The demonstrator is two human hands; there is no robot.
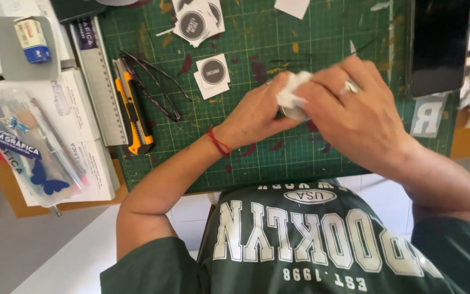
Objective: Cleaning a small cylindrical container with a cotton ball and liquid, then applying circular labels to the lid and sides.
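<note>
My left hand point(257, 111) and my right hand point(354, 111) meet over the green cutting mat point(322, 32). Between them is a small round grey disc point(295, 114), mostly hidden, with the left fingers under it. My right hand presses a crumpled white tissue point(292, 90) onto the disc. A red string bracelet circles my left wrist and a ring shows on my right hand. Small white squares printed with a dark round sticker point(212, 73) lie on the mat just left of my hands.
A yellow utility knife point(131, 111), a steel ruler point(100, 81) and dark glasses point(156, 90) lie at the mat's left edge. A clear pouch point(28, 149) rests on white boxes further left. A black phone point(439, 43) lies upper right, more stickers point(197, 22) at top.
</note>
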